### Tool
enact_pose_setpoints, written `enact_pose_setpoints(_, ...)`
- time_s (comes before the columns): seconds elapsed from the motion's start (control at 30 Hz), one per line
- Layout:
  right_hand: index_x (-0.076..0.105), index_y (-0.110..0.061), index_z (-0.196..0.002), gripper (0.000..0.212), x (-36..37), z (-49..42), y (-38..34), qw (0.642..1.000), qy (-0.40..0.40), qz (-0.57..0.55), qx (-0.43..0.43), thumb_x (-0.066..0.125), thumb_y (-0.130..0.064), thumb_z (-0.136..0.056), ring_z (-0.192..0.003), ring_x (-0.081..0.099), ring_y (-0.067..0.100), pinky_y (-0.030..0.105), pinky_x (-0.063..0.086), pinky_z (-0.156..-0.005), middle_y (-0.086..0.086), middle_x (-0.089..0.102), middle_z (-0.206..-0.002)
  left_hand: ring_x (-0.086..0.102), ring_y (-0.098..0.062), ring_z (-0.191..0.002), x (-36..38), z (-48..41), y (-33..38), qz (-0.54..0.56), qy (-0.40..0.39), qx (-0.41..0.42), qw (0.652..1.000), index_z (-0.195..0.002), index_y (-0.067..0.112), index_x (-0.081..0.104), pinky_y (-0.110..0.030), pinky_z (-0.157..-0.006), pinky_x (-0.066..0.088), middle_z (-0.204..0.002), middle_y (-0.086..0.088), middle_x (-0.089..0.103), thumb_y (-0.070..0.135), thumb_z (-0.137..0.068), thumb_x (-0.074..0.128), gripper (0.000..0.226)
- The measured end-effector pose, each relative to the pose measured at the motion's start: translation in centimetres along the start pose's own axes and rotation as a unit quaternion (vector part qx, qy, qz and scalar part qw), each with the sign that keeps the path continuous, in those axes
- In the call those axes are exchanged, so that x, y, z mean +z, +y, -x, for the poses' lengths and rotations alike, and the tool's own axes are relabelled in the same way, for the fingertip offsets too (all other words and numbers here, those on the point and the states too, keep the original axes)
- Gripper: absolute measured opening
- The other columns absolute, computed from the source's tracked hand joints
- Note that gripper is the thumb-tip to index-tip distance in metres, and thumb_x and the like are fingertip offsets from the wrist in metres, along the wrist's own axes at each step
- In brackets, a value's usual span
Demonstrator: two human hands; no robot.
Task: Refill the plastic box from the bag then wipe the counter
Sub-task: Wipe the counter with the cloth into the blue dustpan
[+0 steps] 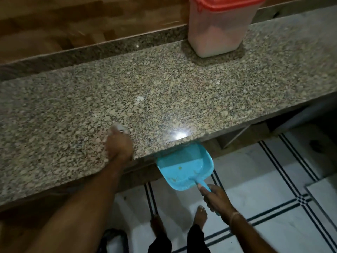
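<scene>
Refilling: we judge this part done, since the plastic box (218, 31) stands upright at the counter's far edge with its red lid (226, 3) on and pale powder inside; we see no bag anywhere.
Counter: the granite counter (182, 92) looks mostly clean, though a small white fleck (140, 98) lies near the middle, so we think wiping is under way, not finished.
Left hand: our left hand (118, 147) rests on the counter near its front edge, fingers curled over something small and whitish, perhaps a cloth; blur keeps us from naming it.
Right hand: our right hand (217, 198) is clamped round the handle of the blue dustpan (184, 167), whose mouth is tucked under the counter's front edge, just right of the left hand.
Dustpan contents: a few crumbs already lie in the pan.
Left to do: we judge what remains is sweeping the last spill over the front edge into the pan.
</scene>
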State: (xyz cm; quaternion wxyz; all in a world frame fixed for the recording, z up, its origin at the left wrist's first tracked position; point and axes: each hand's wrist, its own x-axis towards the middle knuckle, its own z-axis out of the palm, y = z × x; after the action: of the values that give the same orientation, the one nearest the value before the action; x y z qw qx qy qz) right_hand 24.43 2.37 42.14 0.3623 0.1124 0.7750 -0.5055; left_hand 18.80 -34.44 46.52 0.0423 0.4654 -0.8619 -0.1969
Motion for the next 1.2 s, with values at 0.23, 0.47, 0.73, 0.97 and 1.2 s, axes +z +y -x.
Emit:
enact_pose_setpoints(0.23, 0.058, -0.018, -0.079, 0.03, -2.7, -3.0, -2.6, 0.998, -0.065, 0.012, -0.019, 0.063, -0.037, -0.101, -0.05, 0.042, 0.01, 0.025, 0.034, -0.047, 0.002, 0.049, -0.064, 0.055, -0.026, -0.092, 3.9, 7.1, 7.9, 0.024, -0.04, 0.207, 0.977, -0.131, 0.01, 0.052, -0.038, -0.069, 0.041, -0.114, -0.013, 0.062, 0.015, -0.099, 0.056, 0.032)
enact_pose_setpoints(0.47, 0.063, -0.022, -0.081, 0.027, -5.6, -5.6, -2.8, 0.996, -0.086, 0.015, -0.028, 0.063, -0.041, -0.101, -0.052, 0.045, 0.009, 0.025, 0.037, -0.048, 0.0, 0.052, -0.065, 0.055, -0.045, -0.122, -0.1, -2.3, 0.7, 0.027, 0.068, -0.138, 0.988, -0.14, 0.003, 0.042, -0.054, -0.099, 0.048, -0.136, -0.027, 0.053, 0.019, -0.101, 0.052, 0.043)
enact_pose_setpoints(0.73, 0.063, -0.015, -0.088, 0.031, -5.8, -8.3, -2.7, 0.997, -0.078, 0.017, -0.002, 0.062, -0.042, -0.101, -0.055, 0.046, 0.011, 0.026, 0.038, -0.05, 0.0, 0.053, -0.064, 0.059, -0.034, -0.111, 5.5, -1.2, 10.1, 0.004, 0.024, 0.064, 0.998, -0.137, 0.013, 0.044, -0.05, -0.09, 0.053, -0.127, -0.015, 0.061, 0.028, -0.098, 0.054, 0.043)
enact_pose_setpoints(0.97, 0.06, -0.019, -0.082, 0.034, -5.8, -8.3, -2.0, 0.999, -0.029, 0.009, 0.024, 0.063, -0.048, -0.099, -0.057, 0.047, 0.014, 0.029, 0.039, -0.051, -0.003, 0.055, -0.062, 0.061, -0.029, -0.101, 2.8, -6.3, 8.6, 0.057, 0.074, 0.03, 0.995, -0.135, 0.013, 0.045, -0.042, -0.08, 0.058, -0.127, -0.02, 0.055, 0.014, -0.099, 0.054, 0.037)
enact_pose_setpoints(1.2, 0.055, -0.015, -0.08, 0.035, -3.9, -8.5, -1.7, 0.998, 0.01, -0.035, 0.055, 0.064, -0.041, -0.101, -0.048, 0.042, 0.014, 0.027, 0.034, -0.047, 0.002, 0.05, -0.058, 0.056, -0.038, -0.118, 3.3, -15.2, 10.3, -0.031, 0.027, -0.012, 0.999, -0.145, 0.015, 0.041, -0.05, -0.093, 0.053, -0.136, -0.022, 0.055, 0.026, -0.101, 0.05, 0.046)
